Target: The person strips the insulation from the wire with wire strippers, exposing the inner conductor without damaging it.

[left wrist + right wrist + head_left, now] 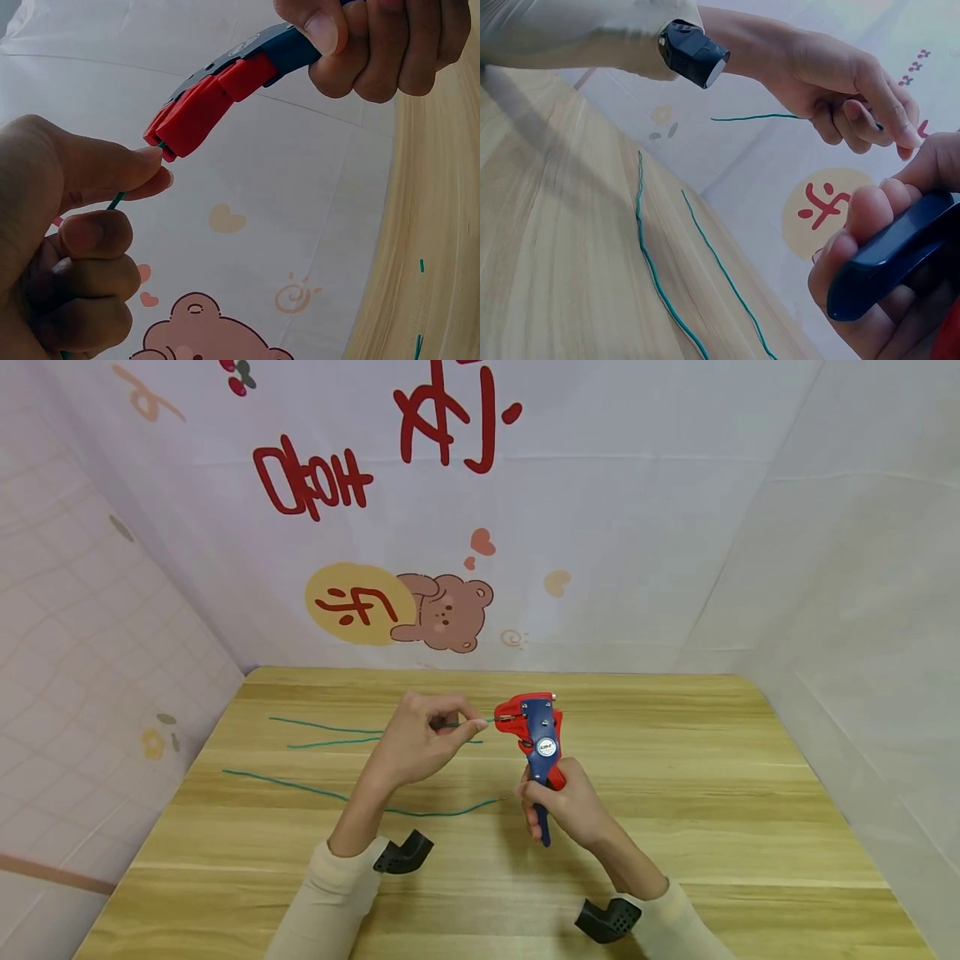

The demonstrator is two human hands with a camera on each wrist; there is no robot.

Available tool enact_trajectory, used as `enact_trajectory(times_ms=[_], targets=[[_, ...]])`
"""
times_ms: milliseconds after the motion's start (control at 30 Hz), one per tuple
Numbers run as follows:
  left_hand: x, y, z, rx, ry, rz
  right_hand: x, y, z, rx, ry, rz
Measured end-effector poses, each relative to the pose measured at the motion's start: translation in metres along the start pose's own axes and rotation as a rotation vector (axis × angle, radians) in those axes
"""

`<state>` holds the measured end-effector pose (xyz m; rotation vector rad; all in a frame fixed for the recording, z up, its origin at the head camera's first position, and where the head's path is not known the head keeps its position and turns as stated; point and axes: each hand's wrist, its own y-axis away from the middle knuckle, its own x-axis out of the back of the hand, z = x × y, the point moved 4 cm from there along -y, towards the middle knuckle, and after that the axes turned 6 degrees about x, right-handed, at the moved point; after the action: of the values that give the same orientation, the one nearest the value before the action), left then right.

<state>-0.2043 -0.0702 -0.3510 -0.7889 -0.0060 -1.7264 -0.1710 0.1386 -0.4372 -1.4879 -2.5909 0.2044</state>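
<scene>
Right of centre: right hand (566, 802), grip wrapped round red-and-blue wire stripper (540, 722). Left to centre: 2 loose green wires (435, 815) on desk (675, 827). Centre: left hand (420, 739), grip pinching held wire (750, 117) at stripper's red nose (510, 706). Upper centre: bear print (453, 610).

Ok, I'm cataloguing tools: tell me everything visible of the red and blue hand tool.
The hand tool has a blue body, red pieces at head and grip, rivets and a round white badge; seemingly painted metal or plastic. The right hand grips it above the table, head pointing forward; a green wire meets its red tip.
</scene>
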Motion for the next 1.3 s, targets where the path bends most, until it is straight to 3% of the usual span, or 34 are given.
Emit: enact_trajectory(times_ms=[600,1300], targets=[[0.0022,-0.0034,0.0029,0.003,-0.020,-0.013,0.0026,-0.0014,-0.0022,-0.008,-0.009,-0.012],[0.0068,-0.0031,0.0050,0.009,0.032,-0.003,0.0052,-0.0019,-0.0087,-0.024,-0.033,-0.016]])
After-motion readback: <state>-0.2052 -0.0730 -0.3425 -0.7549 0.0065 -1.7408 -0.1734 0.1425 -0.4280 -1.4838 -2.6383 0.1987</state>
